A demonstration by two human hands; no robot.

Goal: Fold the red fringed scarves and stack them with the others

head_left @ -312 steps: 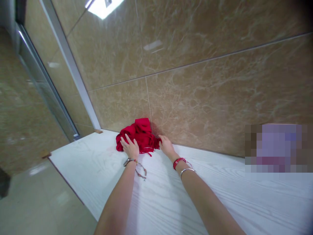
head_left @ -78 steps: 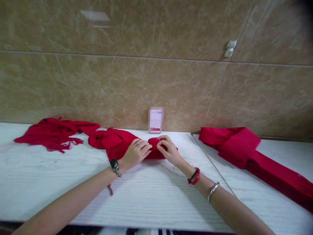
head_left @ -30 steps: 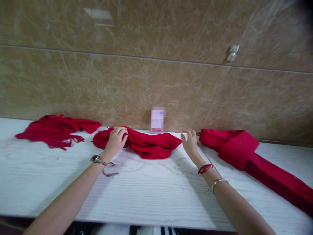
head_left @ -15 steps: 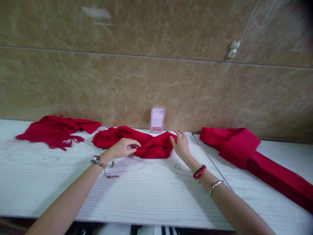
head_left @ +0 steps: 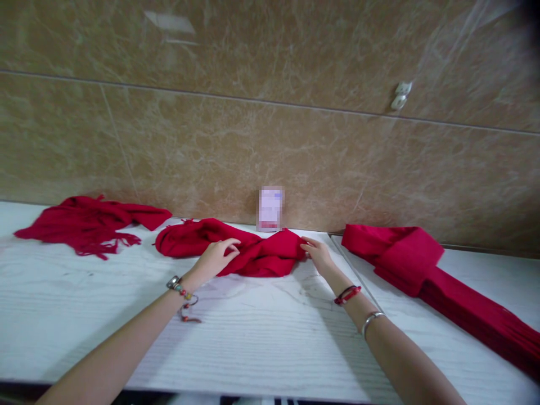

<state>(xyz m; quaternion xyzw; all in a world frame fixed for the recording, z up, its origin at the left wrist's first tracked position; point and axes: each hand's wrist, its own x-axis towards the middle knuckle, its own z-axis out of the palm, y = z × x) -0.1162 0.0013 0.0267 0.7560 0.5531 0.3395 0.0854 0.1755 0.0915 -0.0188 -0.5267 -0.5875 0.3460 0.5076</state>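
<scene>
At the centre of the clock, a soft red scarf (head_left: 264, 253) lies in rumpled, rounded folds on the white, wood-grained table (head_left: 253, 332), bunched thick at its nine o'clock end; a fringed red cloth (head_left: 93, 225) spreads loosely at nine o'clock; a flat-folded red stack (head_left: 405, 256), crisp at its edges, angles away at three; a pixelated upright panel (head_left: 270, 208) stands at twelve against the glossy, veined tan wall (head_left: 236, 140).

The left hand (head_left: 215, 260) comes in from eight o'clock, palm down over the scarf's near side, its thumb and forefinger curved and parted; whether they touch cloth I cannot tell; the right hand (head_left: 319, 256) comes in from four, wrist bent inward, bent fingers at the scarf's three o'clock end; whether they pinch it I cannot tell.
</scene>
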